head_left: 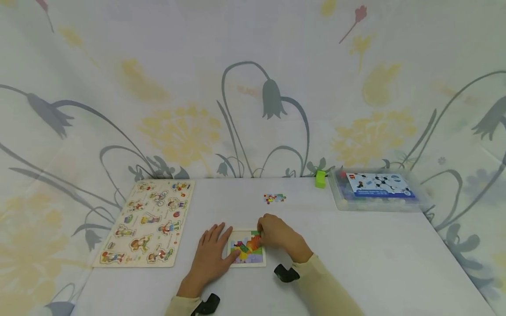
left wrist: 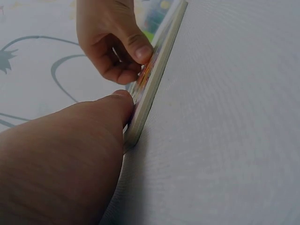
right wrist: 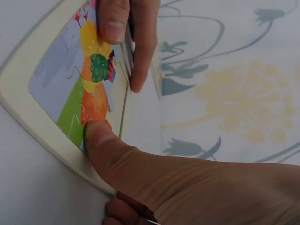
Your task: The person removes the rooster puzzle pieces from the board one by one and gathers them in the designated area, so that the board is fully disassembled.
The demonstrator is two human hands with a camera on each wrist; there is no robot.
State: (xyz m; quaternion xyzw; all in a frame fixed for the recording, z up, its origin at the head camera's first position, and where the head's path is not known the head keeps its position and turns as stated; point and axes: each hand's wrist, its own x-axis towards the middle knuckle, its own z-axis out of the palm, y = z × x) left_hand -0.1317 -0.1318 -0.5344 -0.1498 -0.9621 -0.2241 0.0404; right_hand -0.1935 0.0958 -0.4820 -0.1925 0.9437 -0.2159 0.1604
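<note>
Bracing a jigsaw puzzle [head_left: 254, 258], seemingly against sliding, the left hand [head_left: 211, 252] splays ungripping fingers. The right hand [head_left: 278, 232] curls at the puzzle's right, its hold unclear.

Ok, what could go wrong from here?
The right grip, thumb against the orange part of the puzzle, may jog it out of line. The left grip, thumb on the puzzle, might drag pieces when lifted. What look like loose pieces beyond could scatter if brushed.

Worktop [head_left: 375, 250] diffusely lit to its far edge; soft shadow cast beside the puzzle board [left wrist: 149, 91] in the dimmer left wrist view.
</note>
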